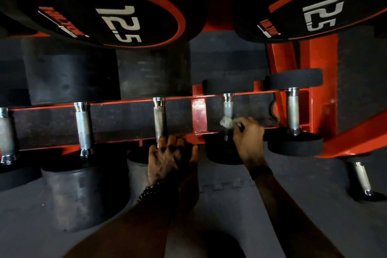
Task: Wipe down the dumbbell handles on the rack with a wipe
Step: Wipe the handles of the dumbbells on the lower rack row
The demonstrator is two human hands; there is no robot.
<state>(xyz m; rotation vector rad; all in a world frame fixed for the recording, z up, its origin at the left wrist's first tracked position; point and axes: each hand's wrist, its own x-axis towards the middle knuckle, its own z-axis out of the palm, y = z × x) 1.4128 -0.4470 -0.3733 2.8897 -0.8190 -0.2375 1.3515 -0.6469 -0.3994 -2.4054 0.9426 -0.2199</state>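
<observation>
My right-hand fingers pinch the wipe against the handle, whose long axis runs away from me across the rack's front rail, while my left hand grips that rail nearby.
</observation>
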